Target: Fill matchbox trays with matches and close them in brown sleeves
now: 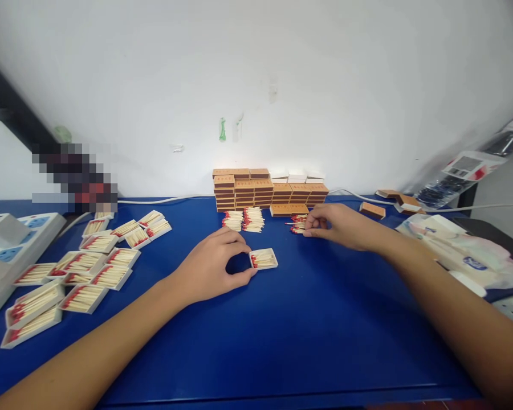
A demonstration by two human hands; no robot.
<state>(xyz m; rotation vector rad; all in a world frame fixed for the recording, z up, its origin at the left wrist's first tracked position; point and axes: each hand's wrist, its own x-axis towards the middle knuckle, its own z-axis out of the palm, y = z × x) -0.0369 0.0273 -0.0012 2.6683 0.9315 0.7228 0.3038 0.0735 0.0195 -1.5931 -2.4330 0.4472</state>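
My left hand rests on the blue table, thumb and forefinger pinching the left edge of a small white matchbox tray partly filled with red-tipped matches. My right hand reaches further back, fingers closed on a small bunch of loose matches lying on the table. Two more piles of loose matches lie just behind the tray. A stack of brown matchbox sleeves stands against the wall.
Several filled white trays are spread over the left of the table. White power strips sit at the far left. A few loose sleeves and plastic bags lie at the right. A white cable runs along the wall.
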